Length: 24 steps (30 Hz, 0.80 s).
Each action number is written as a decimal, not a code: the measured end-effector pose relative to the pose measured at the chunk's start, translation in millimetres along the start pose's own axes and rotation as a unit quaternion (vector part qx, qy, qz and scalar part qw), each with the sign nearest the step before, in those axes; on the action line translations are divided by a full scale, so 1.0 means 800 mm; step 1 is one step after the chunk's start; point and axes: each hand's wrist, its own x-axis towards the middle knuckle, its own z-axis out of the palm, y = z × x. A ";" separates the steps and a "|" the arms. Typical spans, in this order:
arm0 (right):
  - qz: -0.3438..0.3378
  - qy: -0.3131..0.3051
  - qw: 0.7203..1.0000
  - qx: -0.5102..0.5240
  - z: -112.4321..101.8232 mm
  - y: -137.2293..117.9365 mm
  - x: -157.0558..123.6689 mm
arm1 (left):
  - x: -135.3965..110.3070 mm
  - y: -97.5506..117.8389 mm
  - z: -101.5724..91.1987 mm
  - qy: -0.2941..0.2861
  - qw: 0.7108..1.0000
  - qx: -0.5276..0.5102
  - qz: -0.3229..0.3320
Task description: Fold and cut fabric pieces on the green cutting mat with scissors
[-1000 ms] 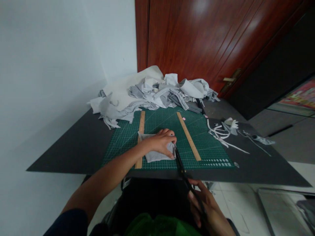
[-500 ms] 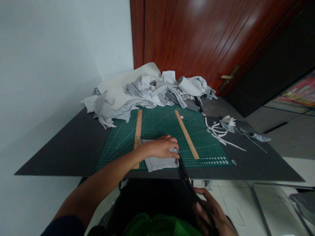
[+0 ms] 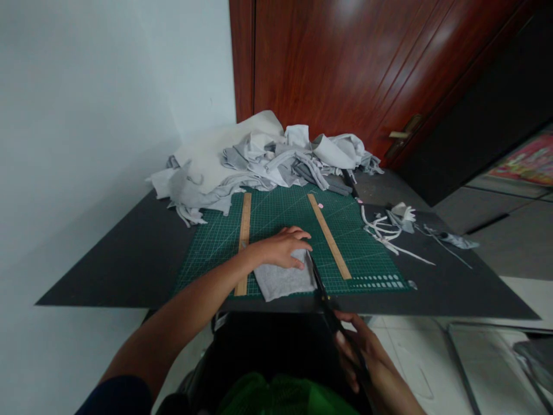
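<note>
lower right, nearest: right hand (image 3: 367, 363), below the table edge, fingers curled tight round the handles of black scissors (image 3: 325, 294). blades pointing away, crossing the near edge of the table and lying along the right edge of the grey cloth piece (image 3: 283, 282); tip close to the left fingertips; blades apart or together, impossible to tell.

lower left: bare forearm and dark blue sleeve (image 3: 116, 397), leading up to the left hand (image 3: 280, 248). left hand palm down, fingers extended and pressed flat on the far part of the grey cloth piece, nothing pinched.

grey cloth piece flat on the near middle of the green cutting mat (image 3: 371, 259), between two wooden rulers, its near corner close to the mat's front edge. left ruler (image 3: 244, 230) partly under the wrist; right ruler (image 3: 330, 236) just beside the scissor tip, apart from the cloth. mat on a dark table (image 3: 129, 259).

right of the mat: thin white and grey trimmings (image 3: 389, 233), loose on the table.

far edge of the mat: heap of grey and white fabric (image 3: 268, 161), overlapping the mat's far side.

behind: red-brown wooden door (image 3: 345, 69) with brass handle (image 3: 404, 131); white wall (image 3: 86, 115) at left.
</note>
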 end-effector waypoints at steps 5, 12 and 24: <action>0.004 -0.013 1.000 -0.010 -0.007 -0.002 0.001 | 0.002 0.000 0.000 0.019 0.999 -0.030 -0.003; 0.005 -0.006 1.000 -0.022 -0.010 0.000 -0.005 | 0.003 0.005 0.002 0.026 0.998 -0.050 0.030; -0.009 0.021 1.000 -0.011 0.002 -0.003 -0.006 | 0.003 -0.003 0.007 -0.018 0.999 -0.042 0.008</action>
